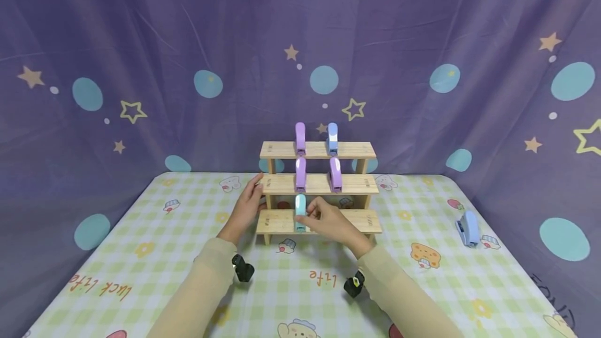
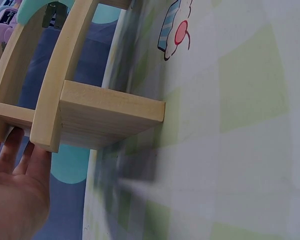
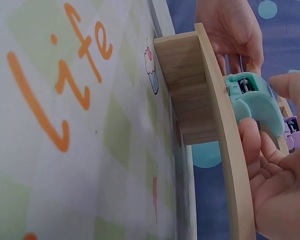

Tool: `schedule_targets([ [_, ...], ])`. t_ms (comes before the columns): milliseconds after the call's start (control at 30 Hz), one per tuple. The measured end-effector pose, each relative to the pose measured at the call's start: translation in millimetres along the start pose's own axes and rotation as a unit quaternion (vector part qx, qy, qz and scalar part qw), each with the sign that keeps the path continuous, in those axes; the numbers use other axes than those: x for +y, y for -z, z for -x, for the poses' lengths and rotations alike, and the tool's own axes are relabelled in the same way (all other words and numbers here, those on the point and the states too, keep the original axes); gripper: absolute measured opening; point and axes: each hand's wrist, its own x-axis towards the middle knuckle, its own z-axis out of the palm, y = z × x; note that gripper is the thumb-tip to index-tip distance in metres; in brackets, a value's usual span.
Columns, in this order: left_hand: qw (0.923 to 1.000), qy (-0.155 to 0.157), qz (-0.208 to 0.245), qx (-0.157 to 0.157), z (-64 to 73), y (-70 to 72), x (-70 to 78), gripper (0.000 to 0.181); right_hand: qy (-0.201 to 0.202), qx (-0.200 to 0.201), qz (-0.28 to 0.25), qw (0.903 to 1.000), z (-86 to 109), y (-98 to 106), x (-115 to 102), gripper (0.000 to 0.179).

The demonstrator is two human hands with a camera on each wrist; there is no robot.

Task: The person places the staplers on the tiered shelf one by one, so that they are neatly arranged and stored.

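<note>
A teal stapler (image 1: 300, 207) stands upright on the lowest board of a three-tier wooden rack (image 1: 274, 221). My right hand (image 1: 331, 220) pinches it, the thumb across its front and curled fingers at its right side. In the right wrist view the teal stapler (image 3: 260, 107) shows its open underside with a dark spring, between thumb and fingers. My left hand (image 1: 246, 205) touches the rack's left end near the middle board. Seen from the left wrist, its fingers (image 2: 37, 162) lie fairly straight against the wood (image 2: 50, 110).
Two purple staplers, left (image 1: 300, 175) and right (image 1: 335, 175), stand on the middle board. On the top board are a purple stapler (image 1: 300, 139) and a blue stapler (image 1: 332, 139). Another blue stapler (image 1: 468, 229) lies on the checked tablecloth (image 1: 404, 296) at right. A purple curtain (image 1: 258, 25) hangs behind.
</note>
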Motion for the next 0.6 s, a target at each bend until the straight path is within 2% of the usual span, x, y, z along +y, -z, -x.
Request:
schedule_targets([
  [367, 0.9999, 0.005, 0.012, -0.009, 1.4, 1.8, 4.0, 0.051, 0.013, -0.015, -0.025, 0.9995, 5.0, 5.1, 3.6, 0.041],
  [467, 0.9996, 0.014, 0.018, -0.015, 5.1, 1.3, 12.5, 0.051, 0.012, -0.023, -0.031, 0.9992, 7.4, 7.5, 4.6, 0.043],
  [600, 0.9995, 0.020, 0.018, -0.019, 13.5, -0.4, 28.9, 0.051, 0.007, -0.030, -0.068, 0.9972, 11.6, 14.1, 5.0, 0.039],
])
